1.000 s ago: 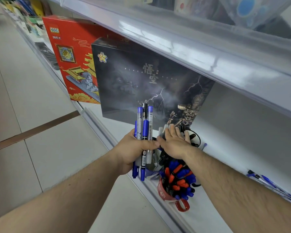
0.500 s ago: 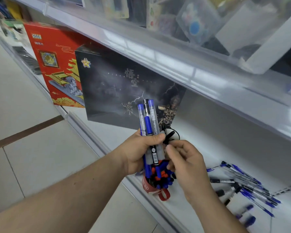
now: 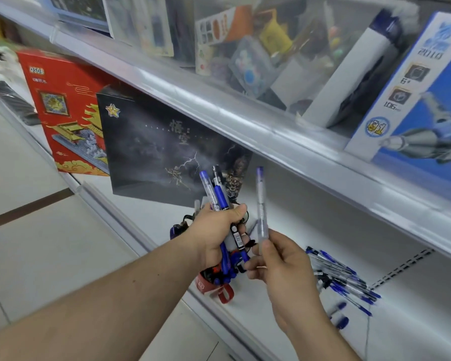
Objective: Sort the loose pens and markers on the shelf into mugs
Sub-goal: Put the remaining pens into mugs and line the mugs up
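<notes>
My left hand [image 3: 215, 231] grips a small bunch of blue pens [image 3: 216, 194], held upright above a red mug [image 3: 208, 284]. That mug stands at the shelf's front edge and is packed with red and blue markers. My right hand [image 3: 279, 264] pinches one clear pen with a blue cap [image 3: 261, 201] by its lower end, upright and just right of the bunch. A pile of loose blue pens [image 3: 341, 274] lies on the white shelf [image 3: 284, 225] to the right. Part of another pen holder [image 3: 179, 227] shows behind my left hand.
A dark box [image 3: 162, 149] and a red box [image 3: 63, 110] lean at the back left of the shelf. The upper shelf rail [image 3: 245, 110] hangs overhead with a blue box [image 3: 414, 100] and clutter on it. Tiled floor [image 3: 37, 243] lies to the left.
My right hand has drawn one blue-capped pen out of the bunch in my left hand and moved it right. The view has swung right and up, showing more loose pens.
</notes>
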A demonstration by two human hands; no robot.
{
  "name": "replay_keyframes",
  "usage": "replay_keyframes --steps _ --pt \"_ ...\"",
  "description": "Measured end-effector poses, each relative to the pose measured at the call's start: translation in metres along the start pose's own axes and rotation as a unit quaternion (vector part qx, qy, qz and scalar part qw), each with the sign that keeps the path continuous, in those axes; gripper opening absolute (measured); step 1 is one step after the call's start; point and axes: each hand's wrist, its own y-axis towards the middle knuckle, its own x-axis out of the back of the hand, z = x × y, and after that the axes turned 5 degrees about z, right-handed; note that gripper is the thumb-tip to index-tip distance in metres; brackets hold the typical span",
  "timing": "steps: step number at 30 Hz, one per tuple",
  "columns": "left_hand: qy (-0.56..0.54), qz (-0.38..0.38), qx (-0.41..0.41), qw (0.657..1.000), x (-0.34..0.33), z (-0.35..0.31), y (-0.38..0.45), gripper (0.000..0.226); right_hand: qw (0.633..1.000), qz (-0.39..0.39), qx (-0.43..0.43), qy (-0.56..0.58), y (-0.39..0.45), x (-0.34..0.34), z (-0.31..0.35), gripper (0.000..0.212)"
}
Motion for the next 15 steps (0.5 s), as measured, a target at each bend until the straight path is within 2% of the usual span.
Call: replay_keyframes --steps 3,5,10,15 --pt "0.022 -0.063 0.029 0.997 -0.01 0.008 0.0 0.005 0.991 -0.007 0.021 -0.133 0.0 -0.004 -0.007 0.023" --pt "0.011 -0.103 0.06 0.993 -0.014 0.015 0.002 0.009 0.98 -0.011 0.031 -0.197 0.001 -0.007 -0.01 0.016" --pt "-0.026 -0.126 0.097 0.987 -0.018 0.02 0.002 0.008 0.956 0.028 0.024 -0.292 -0.001 -0.007 -0.008 0.01" --pt "-0.035 -0.136 0.084 0.987 -0.02 0.024 -0.001 0.015 0.943 0.077 -0.004 -0.324 -0.004 -0.004 0.001 0.013"
